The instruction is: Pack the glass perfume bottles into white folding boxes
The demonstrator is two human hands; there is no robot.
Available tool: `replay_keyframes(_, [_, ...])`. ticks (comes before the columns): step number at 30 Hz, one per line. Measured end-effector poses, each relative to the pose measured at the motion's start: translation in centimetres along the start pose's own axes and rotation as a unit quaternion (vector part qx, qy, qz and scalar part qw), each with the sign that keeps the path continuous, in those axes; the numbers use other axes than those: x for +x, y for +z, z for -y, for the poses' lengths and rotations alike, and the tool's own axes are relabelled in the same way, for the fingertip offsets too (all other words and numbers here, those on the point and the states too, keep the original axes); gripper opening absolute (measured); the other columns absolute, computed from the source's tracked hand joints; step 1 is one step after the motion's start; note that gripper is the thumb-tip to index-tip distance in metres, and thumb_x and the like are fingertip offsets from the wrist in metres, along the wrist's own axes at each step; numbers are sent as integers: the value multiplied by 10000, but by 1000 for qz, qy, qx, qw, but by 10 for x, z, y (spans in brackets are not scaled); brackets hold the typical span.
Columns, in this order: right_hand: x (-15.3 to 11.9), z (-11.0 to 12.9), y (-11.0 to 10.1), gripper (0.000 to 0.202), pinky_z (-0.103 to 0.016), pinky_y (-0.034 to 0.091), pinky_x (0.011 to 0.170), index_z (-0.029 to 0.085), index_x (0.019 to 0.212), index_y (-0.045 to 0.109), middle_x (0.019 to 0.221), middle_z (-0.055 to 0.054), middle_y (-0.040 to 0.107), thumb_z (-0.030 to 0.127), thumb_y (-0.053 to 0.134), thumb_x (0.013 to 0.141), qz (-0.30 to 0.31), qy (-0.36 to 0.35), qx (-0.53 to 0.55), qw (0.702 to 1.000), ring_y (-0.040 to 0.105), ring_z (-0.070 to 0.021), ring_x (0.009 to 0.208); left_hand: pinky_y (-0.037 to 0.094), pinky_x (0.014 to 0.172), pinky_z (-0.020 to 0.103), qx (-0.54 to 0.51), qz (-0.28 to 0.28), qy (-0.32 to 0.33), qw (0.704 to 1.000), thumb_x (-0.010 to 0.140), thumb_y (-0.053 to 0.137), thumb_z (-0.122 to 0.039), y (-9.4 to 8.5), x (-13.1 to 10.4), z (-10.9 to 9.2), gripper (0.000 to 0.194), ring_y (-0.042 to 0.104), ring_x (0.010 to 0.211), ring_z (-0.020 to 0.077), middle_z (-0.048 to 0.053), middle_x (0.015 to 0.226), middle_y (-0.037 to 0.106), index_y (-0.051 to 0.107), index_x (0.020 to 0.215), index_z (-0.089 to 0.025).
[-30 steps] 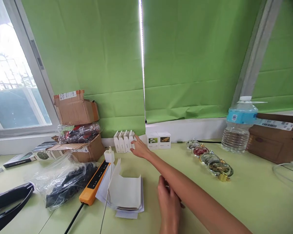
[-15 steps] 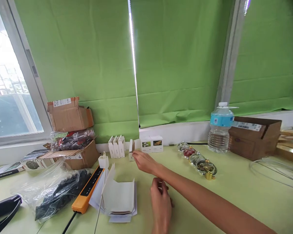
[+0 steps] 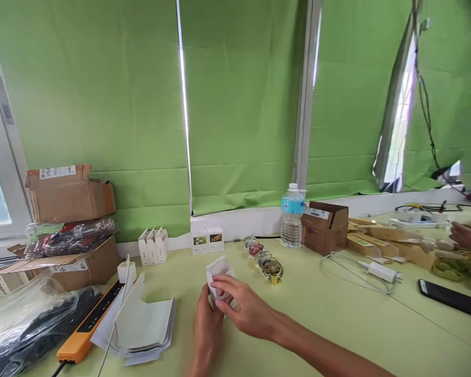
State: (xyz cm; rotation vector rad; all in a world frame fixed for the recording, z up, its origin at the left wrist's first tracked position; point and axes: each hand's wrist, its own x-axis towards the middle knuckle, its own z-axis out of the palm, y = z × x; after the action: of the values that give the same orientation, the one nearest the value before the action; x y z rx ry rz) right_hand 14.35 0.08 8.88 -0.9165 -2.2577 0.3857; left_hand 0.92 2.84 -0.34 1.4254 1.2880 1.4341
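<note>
A small white box (image 3: 213, 268) is held up in front of me, over the table. My left hand (image 3: 208, 325) is closed around its lower part from the left. My right hand (image 3: 245, 306) grips the same box from the right, fingers across its face. What lies inside the box, if anything, is hidden. Beyond my hands, two white boxes with small pictures (image 3: 208, 241) stand side by side against the wall. Several slim white boxes (image 3: 152, 247) stand upright further left. A stack of white card sheets (image 3: 147, 324) lies to the left of my left hand.
An orange power strip (image 3: 82, 332), a plastic bag with dark contents (image 3: 58, 319) and cardboard boxes (image 3: 63, 196) occupy the left. Several bracelet-like rings (image 3: 264, 259), a water bottle (image 3: 291, 222), a brown carton (image 3: 324, 230), a white charger (image 3: 380, 271) and a phone (image 3: 453, 299) are rightward. Another person's hand (image 3: 469, 238) shows far right.
The small white box, at the back of the table before, is now lifted and brought nearer, between both hands. My view has turned to the right.
</note>
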Motion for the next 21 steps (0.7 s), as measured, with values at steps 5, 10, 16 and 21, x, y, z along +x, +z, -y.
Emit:
replay_keyframes(5, [-24,-10,-9,279,-256,483,791,223,1070,659,1170,-72,616,338,456,916,-87,40,50,994,589,-187,1002,454,579,258,1,87,16,996,764,613,-414,-6,-3,-9,359,588,658,167,62,890,683,596,1002,-146])
replay_keyframes(10, [-52,-56,16,489,-231,356,511,163,604,612,540,6,542,494,423,909,-88,185,73,976,469,-121,512,381,452,215,9,106,-20,994,693,677,-400,-11,-2,-13,399,501,501,98,57,888,682,599,988,-144])
replay_keyframes(16, [-57,-69,37,431,-202,336,476,148,536,611,494,11,562,441,522,838,65,280,186,940,469,-92,456,313,416,194,33,128,-44,990,697,670,-379,-16,-4,-14,414,415,414,93,-77,451,467,623,1035,-145])
replay_keyframes(21, [-54,-76,27,403,-177,331,392,143,619,643,554,3,611,442,492,842,120,296,241,916,448,-65,397,342,416,199,53,133,-49,989,718,603,-299,-18,-6,-21,395,464,430,107,-69,468,478,616,1087,-158])
